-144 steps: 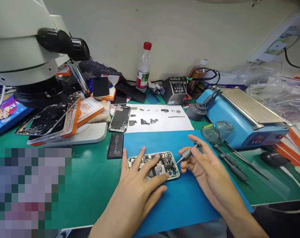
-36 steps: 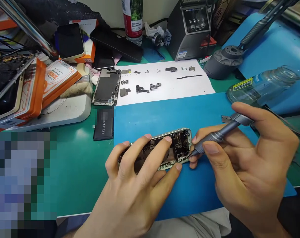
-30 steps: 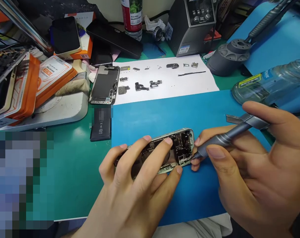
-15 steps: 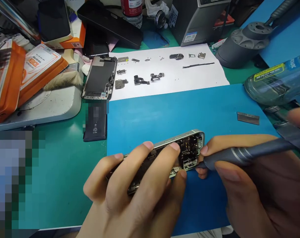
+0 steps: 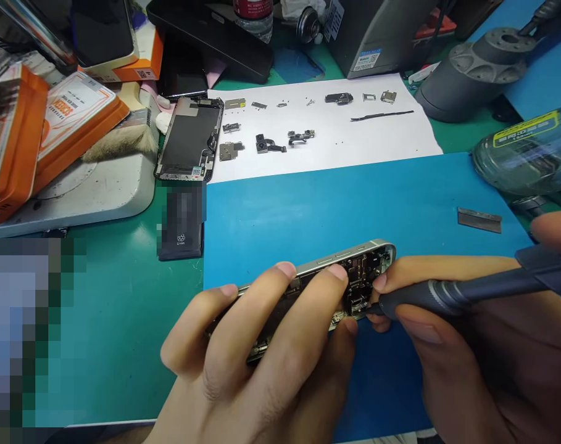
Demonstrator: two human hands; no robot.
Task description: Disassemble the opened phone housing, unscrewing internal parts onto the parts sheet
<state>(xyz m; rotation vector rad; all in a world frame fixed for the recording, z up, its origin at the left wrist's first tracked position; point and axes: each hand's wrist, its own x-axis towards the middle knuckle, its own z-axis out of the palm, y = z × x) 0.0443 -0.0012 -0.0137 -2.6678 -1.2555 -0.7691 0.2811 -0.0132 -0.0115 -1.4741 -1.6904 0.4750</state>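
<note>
My left hand (image 5: 266, 345) is wrapped over an opened phone frame (image 5: 342, 254), its fingers on the long upper edge and inside face. The frame is tilted on its side, with circuit parts showing at its right end; my fingers cover much of the rest. My right hand (image 5: 465, 351) grips a dark grey pen-shaped screwdriver (image 5: 474, 288) between thumb and fingers. The screwdriver's tip meets the frame's lower edge near the right end; exactly what it touches is hidden. A finger of my right hand rests by the frame's right corner.
Small phone parts, including a camera module (image 5: 268, 143), lie on white paper (image 5: 382, 142) behind the blue mat (image 5: 308, 209). To the left are a phone screen (image 5: 187, 139) and a battery (image 5: 182, 222). A bottle (image 5: 525, 151) and a dark strip (image 5: 479, 220) are at right.
The whole view has shifted slightly, so the background sits further right. The phone frame and my left hand appear a little further right, while the screwdriver's tip stays nearly in place.
</note>
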